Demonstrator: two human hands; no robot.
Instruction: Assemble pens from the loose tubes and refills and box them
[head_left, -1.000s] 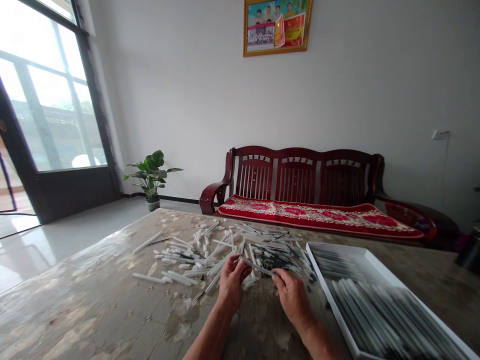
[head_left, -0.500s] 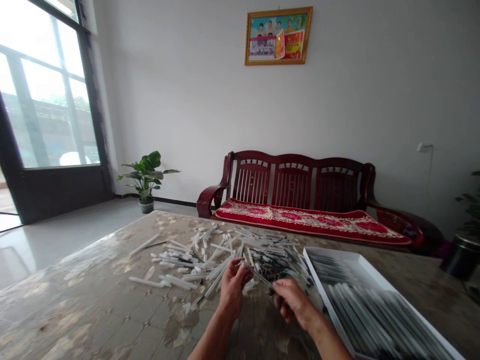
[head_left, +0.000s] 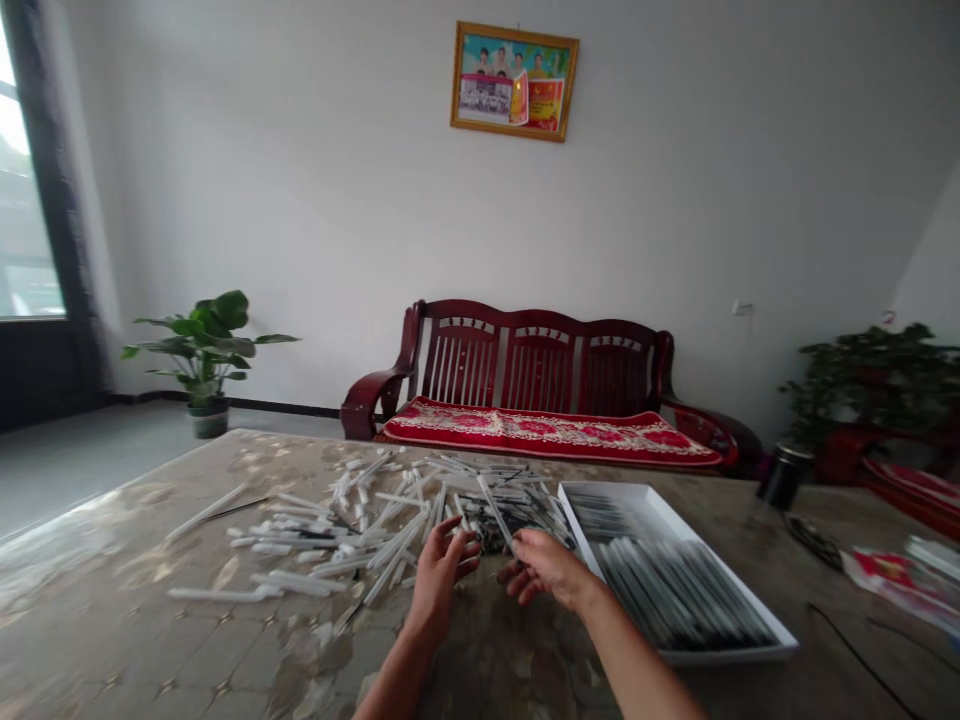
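A loose pile of white plastic tubes (head_left: 390,530) and slim black parts (head_left: 495,525) lies on the marble-patterned tabletop (head_left: 112,630). My right hand (head_left: 546,568) pinches the lower end of one slim white tube (head_left: 495,510) over the pile's front edge, though blur softens the grip. My left hand (head_left: 442,572) is beside it with its fingers apart, holding nothing, close to the pile. To the right stands a white tray (head_left: 720,652) holding rows of long pens (head_left: 667,590), close to my right hand.
A dark cup (head_left: 784,477), a black cable (head_left: 814,545) and a red-printed packet (head_left: 892,585) lie on the table's right side. Behind the table are a red-cushioned wooden sofa (head_left: 532,400) and potted plants (head_left: 202,350).
The view has swung right, showing more of the table's right side. My hands have drawn slightly apart, and my left hand has opened and no longer reaches the tube.
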